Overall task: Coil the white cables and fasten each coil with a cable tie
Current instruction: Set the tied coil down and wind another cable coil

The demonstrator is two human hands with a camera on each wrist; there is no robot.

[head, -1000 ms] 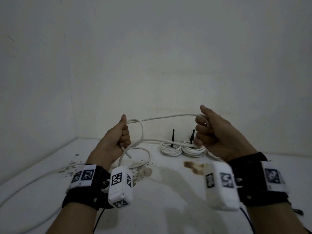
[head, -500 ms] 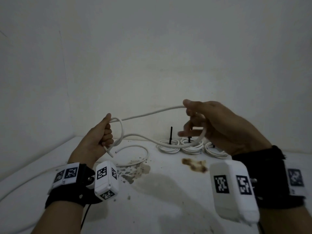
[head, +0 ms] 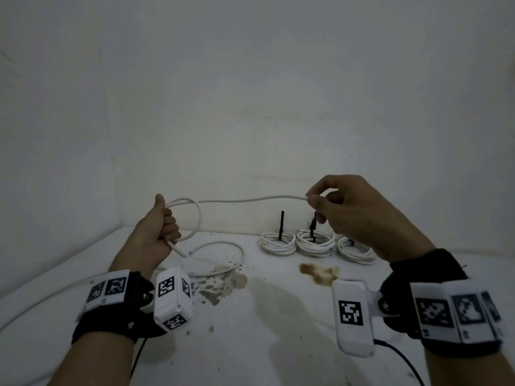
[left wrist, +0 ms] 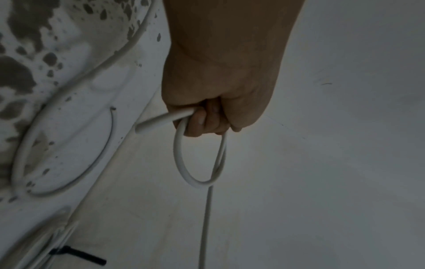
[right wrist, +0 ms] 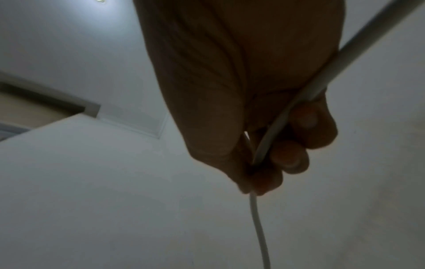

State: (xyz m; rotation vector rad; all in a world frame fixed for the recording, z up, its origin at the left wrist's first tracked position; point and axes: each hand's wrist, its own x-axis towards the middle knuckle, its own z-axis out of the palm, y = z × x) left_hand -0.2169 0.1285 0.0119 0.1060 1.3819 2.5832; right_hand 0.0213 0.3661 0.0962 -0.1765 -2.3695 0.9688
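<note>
A white cable point(head: 250, 199) stretches in the air between my two hands. My left hand point(head: 163, 227) grips a small loop of it point(head: 198, 218), fingers curled round, with the cut end point(head: 178, 250) poking out below; the left wrist view shows that loop point(left wrist: 197, 163) hanging from the fist point(left wrist: 207, 120). My right hand point(head: 317, 200) pinches the cable between thumb and fingers, higher and to the right. In the right wrist view the cable point(right wrist: 276, 131) runs through the curled fingers point(right wrist: 289, 156). More white cable point(head: 223, 257) curls on the surface below the left hand.
Three tied white coils point(head: 277, 242) point(head: 315, 242) point(head: 355, 249) lie by the back wall, black tie ends point(head: 282, 222) sticking up. Brown stains point(head: 317, 271) and dark blotches point(head: 220, 285) mark the white surface. Walls close the left and back.
The right hand has slid rightward along the cable and now pinches it, pulling the span straighter. The left hand has kept its loop, which looks slightly larger.
</note>
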